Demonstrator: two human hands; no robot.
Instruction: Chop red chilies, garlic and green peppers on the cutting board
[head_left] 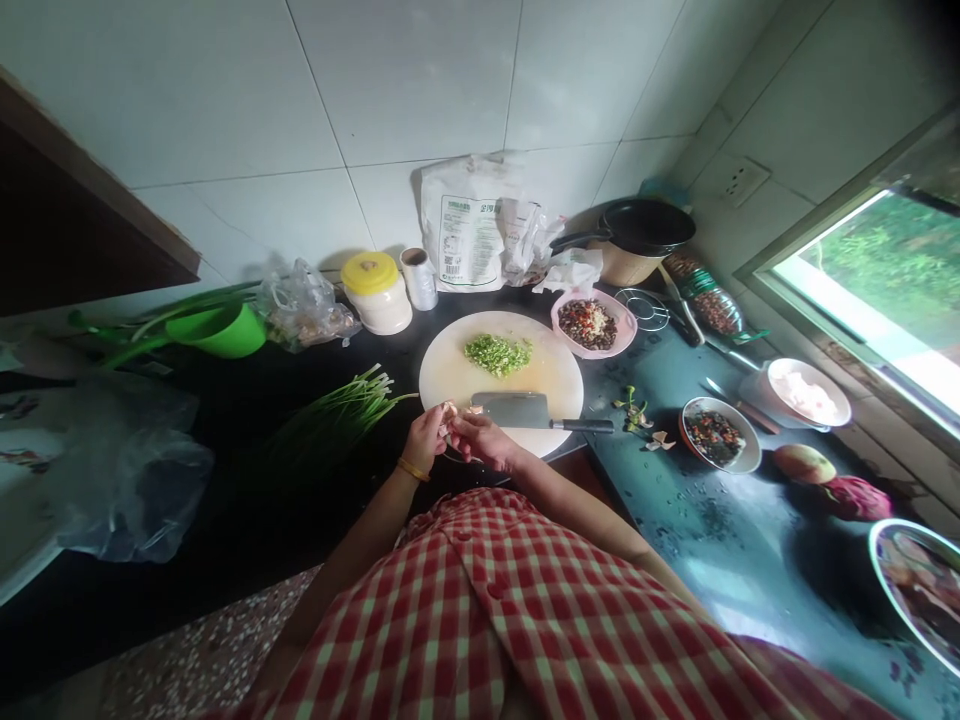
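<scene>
hands (484,442) together pinch a small, pale, papery-looking piece (449,409) by the smooth round board (442,365) and flat metal cleaver (517,410).

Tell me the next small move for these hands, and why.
Probably peel the small garlic-like piece by hand: the left hand pinches it, the right hand is close beside it, and the cleaver lies unheld on the cutting board.

Ahead of the hands (427,440) (484,440), a cleaver (514,410) bars the chopped greens (497,355)! Leftward, open table (388,352) runs between scallions (341,410) and yellow-lidded jar (379,297).
</scene>
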